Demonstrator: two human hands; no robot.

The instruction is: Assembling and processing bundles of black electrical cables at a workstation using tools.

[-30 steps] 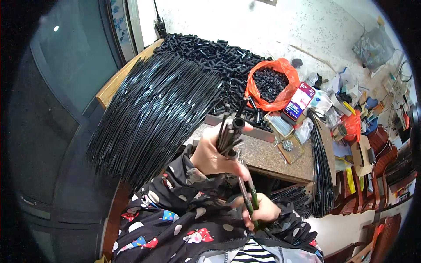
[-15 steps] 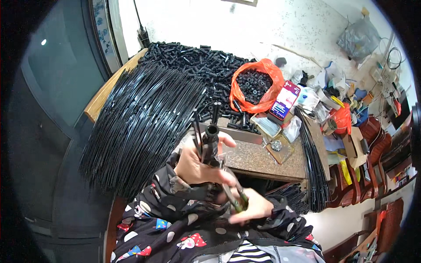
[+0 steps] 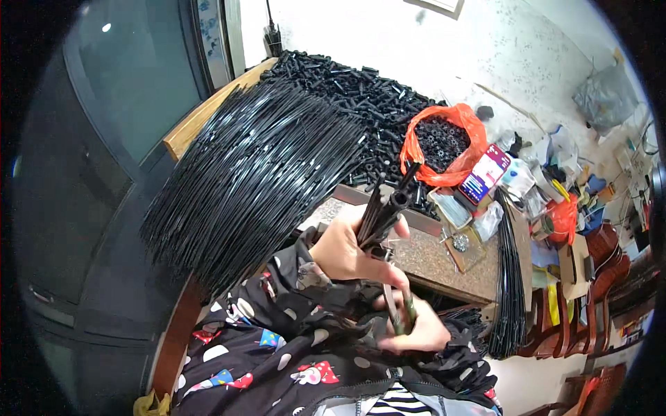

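The left hand [image 3: 343, 253] grips a small bunch of thin black plastic tubes [image 3: 383, 211], fingers wrapped around them, tips angled up over the brown stone tabletop [image 3: 430, 260]. Just below, the right hand [image 3: 409, 327] pinches two short dark rods [image 3: 401, 315] upright between closed fingers. A big fan of long black rods [image 3: 250, 173] lies to the left.

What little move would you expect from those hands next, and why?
Probably the right hand brings its small tool up to the lower ends of the black rods bunched in the left hand. The rods stand fanned above that grip, and the tool sits just below it.
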